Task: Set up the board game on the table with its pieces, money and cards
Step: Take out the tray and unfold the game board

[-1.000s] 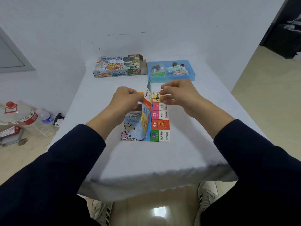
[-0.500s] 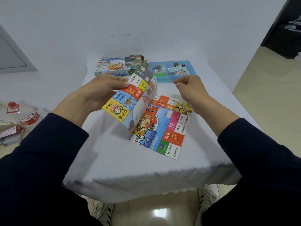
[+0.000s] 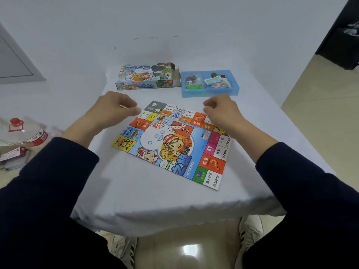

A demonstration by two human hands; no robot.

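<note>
Board (image 3: 171, 144) looks like thin, light, creased paper; I'd grab an edge. Left hand (image 3: 114, 109) and right hand (image 3: 223, 111) hover apart, loosely curled, holding nothing.

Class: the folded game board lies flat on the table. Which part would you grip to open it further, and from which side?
Probably the game board's near-left edge, approached from the left hand's side: the picture is cut off there, suggesting a fold, and the paper lies flat, so pinch a corner and lift.

White walls (image 3: 174, 20) at twelve o'clock; a cloth-covered table (image 3: 155, 199) stands on glossy beige floor (image 3: 320, 90), a dark doorway (image 3: 342, 30) at two o'clock.
</note>
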